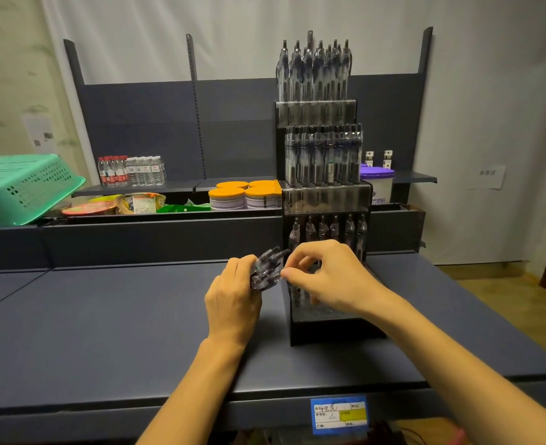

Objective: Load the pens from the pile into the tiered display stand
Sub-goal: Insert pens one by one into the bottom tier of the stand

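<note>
A bundle of clear pens (267, 269) sits gripped in the left hand (233, 298) just beside the tiered display stand (324, 200) on the dark tabletop (105, 316). The right hand (324, 273) pinches one pen's tip at the bundle. The upper tiers look full and the lowest tier partly filled; next, that pen apparently needs drawing free and seating upright in an open slot.

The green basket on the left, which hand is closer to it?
Left. The left hand, gripping a bundle of pens, sits on the green basket's side; the right hand is farther right, at the display stand.
</note>
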`<state>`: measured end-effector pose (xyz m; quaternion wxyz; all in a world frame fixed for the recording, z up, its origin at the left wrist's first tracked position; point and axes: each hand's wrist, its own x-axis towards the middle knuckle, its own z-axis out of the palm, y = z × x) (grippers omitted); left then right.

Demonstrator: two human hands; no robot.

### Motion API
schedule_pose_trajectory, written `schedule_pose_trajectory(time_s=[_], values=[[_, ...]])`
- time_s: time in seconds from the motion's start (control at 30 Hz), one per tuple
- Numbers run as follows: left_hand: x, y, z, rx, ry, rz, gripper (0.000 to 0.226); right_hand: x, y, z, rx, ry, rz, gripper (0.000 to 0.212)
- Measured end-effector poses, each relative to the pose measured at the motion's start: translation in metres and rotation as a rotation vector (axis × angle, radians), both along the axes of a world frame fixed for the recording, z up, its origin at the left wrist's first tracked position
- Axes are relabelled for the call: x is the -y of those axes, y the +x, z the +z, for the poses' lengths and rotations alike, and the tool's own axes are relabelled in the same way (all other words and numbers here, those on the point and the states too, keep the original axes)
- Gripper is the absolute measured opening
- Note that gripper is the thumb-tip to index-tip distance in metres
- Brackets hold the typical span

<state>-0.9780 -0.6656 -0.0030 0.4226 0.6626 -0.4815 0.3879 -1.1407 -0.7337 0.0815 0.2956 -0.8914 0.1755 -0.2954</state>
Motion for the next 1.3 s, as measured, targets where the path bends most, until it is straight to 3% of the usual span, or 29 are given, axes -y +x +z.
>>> schedule_pose_trajectory(time_s=[0.2, 0.4, 0.57, 0.73, 0.9, 1.03, 1.3], values=[[0.002, -0.001, 0.0, 0.029, -0.029, -0.016, 0.041, 0.002, 0.001, -0.003, 0.061, 0.0, -0.018, 0.006], [0.002, -0.001, 0.001, -0.001, -0.013, -0.021, 0.019, 0.004, -0.003, 0.009, 0.305, 0.154, -0.065, 0.009], [0.002, 0.0, 0.0, -0.03, 0.01, -0.021, 0.042, 0.012, -0.003, 0.018, 0.573, 0.295, -0.121, 0.013], [0.001, 0.001, 0.0, -0.009, 0.033, 0.004, 0.051, 0.027, -0.007, 0.029, 0.716, 0.268, -0.236, 0.015], [0.001, 0.002, 0.0, -0.024, 0.047, 0.004, 0.052, 0.028, -0.012, 0.044, 0.72, 0.111, -0.268, 0.019], [0.0, 0.001, 0.0, -0.027, 0.042, -0.018, 0.051, 0.029, -0.009, 0.041, 0.638, 0.015, -0.291, 0.009], [0.0, 0.002, -0.001, -0.002, 0.036, -0.064, 0.047, 0.027, 0.003, 0.031, 0.441, 0.005, -0.259, 0.008]])
